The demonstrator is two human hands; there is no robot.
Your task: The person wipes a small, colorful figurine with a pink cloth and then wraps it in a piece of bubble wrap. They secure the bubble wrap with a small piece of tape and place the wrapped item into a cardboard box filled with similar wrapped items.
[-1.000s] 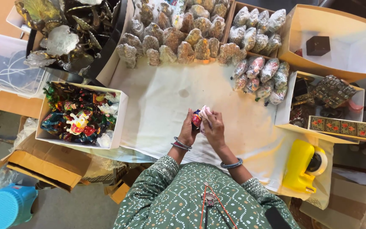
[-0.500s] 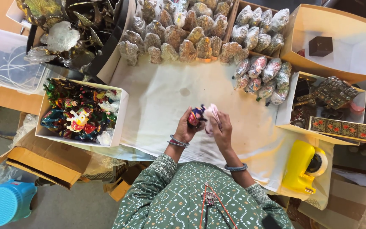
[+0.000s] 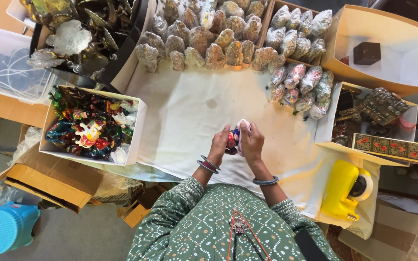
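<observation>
Both hands meet over the white cloth (image 3: 189, 111) near its front edge. My left hand (image 3: 218, 145) grips a small painted figurine (image 3: 233, 140), red, blue and dark. My right hand (image 3: 252, 142) presses a piece of white wrapping (image 3: 243, 126) against the same figurine from the right. Bangles ring both wrists. The figurine is mostly hidden between the fingers.
A white box of colourful painted figurines (image 3: 90, 125) stands at the left. Rows of wrapped figurines (image 3: 209, 38) line the back, more wrapped ones (image 3: 301, 82) at the right. A yellow tape dispenser (image 3: 347, 191), cardboard boxes (image 3: 388, 48) and a blue stool (image 3: 6, 227) surround the cloth.
My hands have stayed at the same spot over the cloth, shifting the figurine and the white wrapping slightly between the fingers.
</observation>
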